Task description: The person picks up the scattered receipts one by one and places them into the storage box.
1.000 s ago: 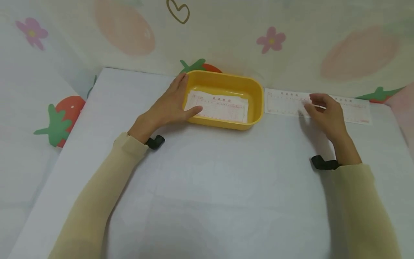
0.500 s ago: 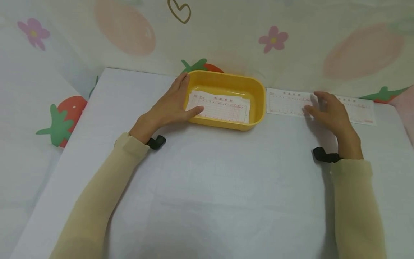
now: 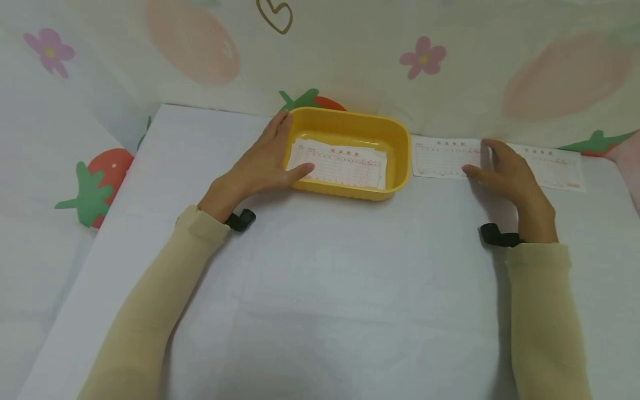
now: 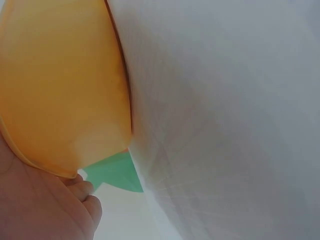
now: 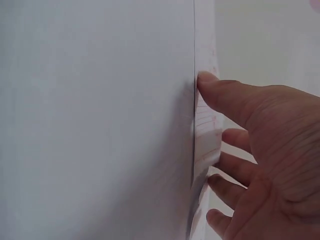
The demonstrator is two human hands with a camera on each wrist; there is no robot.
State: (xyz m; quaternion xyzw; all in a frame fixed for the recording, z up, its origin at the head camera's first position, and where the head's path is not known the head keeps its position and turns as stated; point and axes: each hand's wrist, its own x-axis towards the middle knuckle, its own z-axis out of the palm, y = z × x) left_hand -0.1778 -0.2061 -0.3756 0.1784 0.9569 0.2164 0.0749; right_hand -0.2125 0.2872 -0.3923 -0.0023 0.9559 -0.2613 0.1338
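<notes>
My left hand (image 3: 260, 161) holds the left end of a yellow plastic tray (image 3: 350, 195), its thumb over the front rim and fingers along the outer side. Inside the tray lies a stack of printed paper slips (image 3: 340, 166) with red lines. To the right of the tray is another printed slip (image 3: 442, 158), flat on the table at its left part. My right hand (image 3: 515, 172) grips this slip across its width, thumb at the front edge and index finger at the back. In the right wrist view the slip (image 5: 205, 117) bends slightly between them.
A further printed slip (image 3: 555, 166) lies to the right, partly behind my right hand. The white-covered table (image 3: 350, 294) meets a backdrop (image 3: 360, 50) with strawberry and flower prints right behind the tray and slips.
The right thumb and index finger have spread from bunched fingertips to the slip's front and back edges, and the wrist has turned slightly. The left hand and tray stay put.
</notes>
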